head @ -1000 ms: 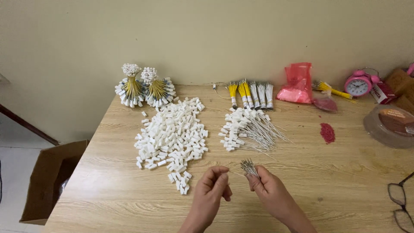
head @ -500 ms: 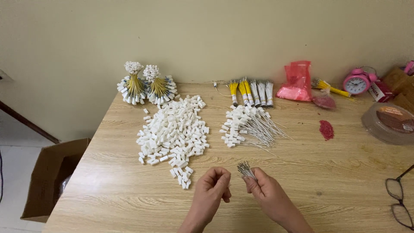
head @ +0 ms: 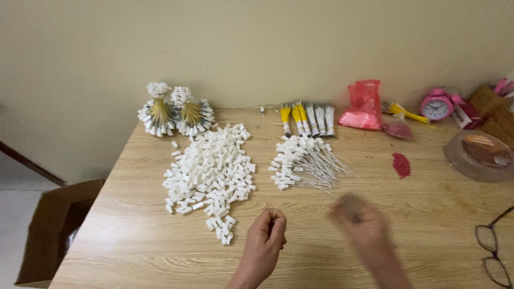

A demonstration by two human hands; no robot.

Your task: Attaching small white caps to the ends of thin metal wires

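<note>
Head cam, looking down at a light wood-grain surface [head: 139,246] pushed against a beige wall. The left hand [head: 266,239] sits at about 6 o'clock, curled into a loose fist with fingertips pinched together; can't tell if there's anything in it. The right hand [head: 363,229] is just to the right of it at roughly 5 o'clock, totally smeared by motion blur, so no way to say how open it is or what it's got.

Nearest the left hand, at about 10 o'clock from it, is a big loose heap of small white plastic caps [head: 211,171], its tail nearly reaching the knuckles. Dead centre lies a pile of thin metal pins with white caps [head: 305,163]. Up at 12 o'clock, a row of yellow and grey tied bundles [head: 306,119]; at 11, two standing fan-shaped bundles with white tips [head: 174,112].

Over at 2 o'clock: a red plastic bag [head: 364,105] and a pink round alarm clock [head: 437,105]. Black-framed glasses [head: 491,246] at 4, a brown cardboard box [head: 45,230] on the floor at 8
</note>
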